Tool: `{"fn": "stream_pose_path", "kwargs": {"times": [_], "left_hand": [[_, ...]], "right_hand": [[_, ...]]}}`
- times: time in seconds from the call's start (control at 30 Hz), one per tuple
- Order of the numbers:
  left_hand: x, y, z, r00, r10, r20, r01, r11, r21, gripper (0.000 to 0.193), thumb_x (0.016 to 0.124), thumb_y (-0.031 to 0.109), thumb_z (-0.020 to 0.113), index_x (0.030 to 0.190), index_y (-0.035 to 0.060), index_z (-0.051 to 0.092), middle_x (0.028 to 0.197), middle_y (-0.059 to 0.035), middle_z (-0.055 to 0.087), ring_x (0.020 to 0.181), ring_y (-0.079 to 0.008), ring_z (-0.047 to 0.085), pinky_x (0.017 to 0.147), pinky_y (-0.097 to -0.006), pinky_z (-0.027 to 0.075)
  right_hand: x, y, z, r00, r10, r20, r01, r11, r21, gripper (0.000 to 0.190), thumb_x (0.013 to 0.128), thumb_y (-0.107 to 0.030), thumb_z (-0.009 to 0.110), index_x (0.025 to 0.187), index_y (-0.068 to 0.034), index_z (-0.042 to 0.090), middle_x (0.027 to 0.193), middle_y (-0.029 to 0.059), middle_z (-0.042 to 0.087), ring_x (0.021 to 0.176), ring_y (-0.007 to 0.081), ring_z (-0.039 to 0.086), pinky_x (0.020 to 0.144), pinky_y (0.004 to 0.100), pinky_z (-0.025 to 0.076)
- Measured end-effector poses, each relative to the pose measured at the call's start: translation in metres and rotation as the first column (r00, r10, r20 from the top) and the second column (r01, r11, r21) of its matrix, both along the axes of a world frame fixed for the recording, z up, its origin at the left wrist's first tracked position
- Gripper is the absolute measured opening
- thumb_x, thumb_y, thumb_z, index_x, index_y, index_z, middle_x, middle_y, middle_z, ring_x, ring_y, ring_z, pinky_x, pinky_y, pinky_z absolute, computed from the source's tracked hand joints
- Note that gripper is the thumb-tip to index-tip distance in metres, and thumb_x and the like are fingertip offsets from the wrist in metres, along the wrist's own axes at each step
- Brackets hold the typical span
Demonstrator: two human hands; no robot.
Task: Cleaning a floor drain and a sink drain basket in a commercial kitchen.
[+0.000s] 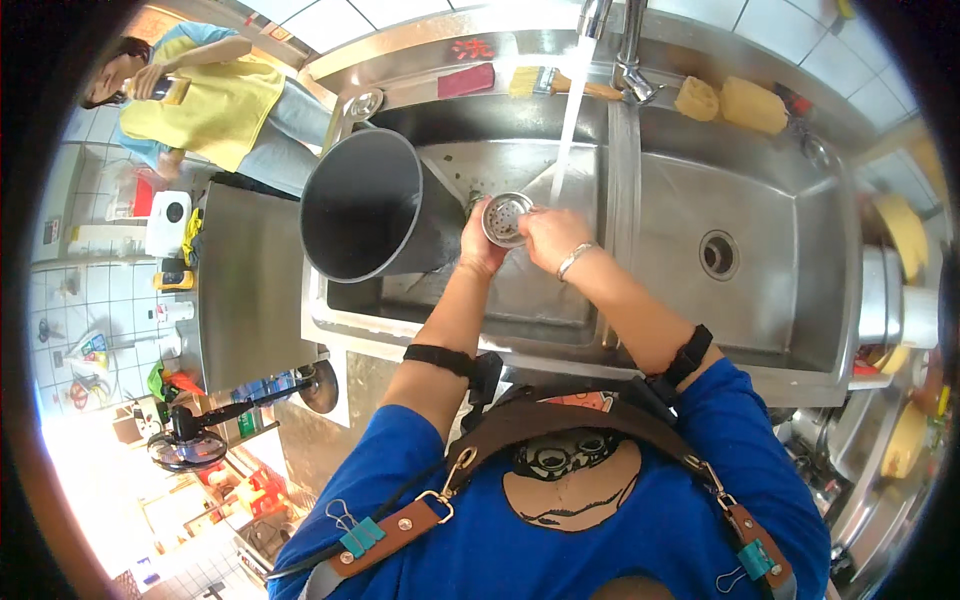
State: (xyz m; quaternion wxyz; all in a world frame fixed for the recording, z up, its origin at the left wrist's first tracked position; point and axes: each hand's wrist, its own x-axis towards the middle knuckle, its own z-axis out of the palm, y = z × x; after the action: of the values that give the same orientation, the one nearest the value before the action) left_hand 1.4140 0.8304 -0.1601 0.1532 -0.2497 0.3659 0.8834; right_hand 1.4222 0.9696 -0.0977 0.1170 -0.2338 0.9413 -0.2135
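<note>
My left hand (481, 244) holds a small round metal sink strainer (508, 219) from its left side, over the left sink basin (517, 300). Dark holes or specks show in the strainer's bottom. At its right rim, the fingers of my right hand (556, 234) grip the metal; their tips are partly hidden. Water (571, 112) runs from the faucet (594, 21) into the basin just behind my right hand. A tall dark grey bucket (442, 217) lies tilted in the basin, left of my hands, its mouth facing me. Bits of debris (480, 180) are scattered on the basin floor.
Along the back ledge sit a dark red sponge (466, 80), a wooden-handled brush (562, 82) and yellow sponges (750, 106). The right basin (705, 195) has a round drain (718, 255). A steel counter (255, 285) and another person (206, 112) holding a bottle are at left.
</note>
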Motion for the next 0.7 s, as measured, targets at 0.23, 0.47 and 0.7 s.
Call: {"fn": "stream_pose_path", "kwargs": {"times": [0.23, 0.47, 0.7], "left_hand": [[0.002, 0.006, 0.015, 0.985, -0.104, -0.140, 0.110, 0.993, 0.034, 0.037, 0.082, 0.033, 0.035, 0.102, 0.0049, 0.048, 0.089, -0.0091, 0.055, 0.081, -0.0203, 0.052, 0.071, -0.0326, 0.043], [0.002, 0.005, 0.011, 0.981, 0.078, -0.175, -0.071, 0.996, 0.047, 0.039, 0.083, 0.033, 0.032, 0.106, 0.0058, 0.046, 0.088, -0.0075, 0.053, 0.078, -0.0191, 0.052, 0.067, -0.0299, 0.044], [-0.001, 0.022, 0.008, 0.984, -0.048, -0.174, 0.041, 0.998, -0.042, 0.037, 0.082, 0.029, 0.030, 0.106, 0.0046, 0.046, 0.098, -0.0094, 0.052, 0.088, -0.0227, 0.049, 0.076, -0.0359, 0.040]], "right_hand": [[0.009, -0.020, -0.014, 0.530, 0.166, 0.832, 0.731, 0.408, -0.547, 0.033, 0.067, -0.001, 0.048, 0.100, -0.003, 0.050, 0.082, 0.0031, 0.055, 0.066, 0.0152, 0.057, 0.044, 0.0247, 0.040], [0.011, -0.020, -0.022, 0.439, 0.364, 0.821, 0.881, 0.003, -0.472, 0.042, 0.065, 0.005, 0.043, 0.106, -0.004, 0.046, 0.088, 0.0049, 0.056, 0.057, 0.0144, 0.055, 0.038, 0.0226, 0.036], [0.012, 0.007, -0.031, 0.539, 0.098, 0.837, 0.828, 0.119, -0.547, 0.023, 0.070, -0.004, 0.051, 0.093, -0.003, 0.054, 0.081, 0.0055, 0.058, 0.053, 0.0135, 0.055, 0.036, 0.0224, 0.038]]}}
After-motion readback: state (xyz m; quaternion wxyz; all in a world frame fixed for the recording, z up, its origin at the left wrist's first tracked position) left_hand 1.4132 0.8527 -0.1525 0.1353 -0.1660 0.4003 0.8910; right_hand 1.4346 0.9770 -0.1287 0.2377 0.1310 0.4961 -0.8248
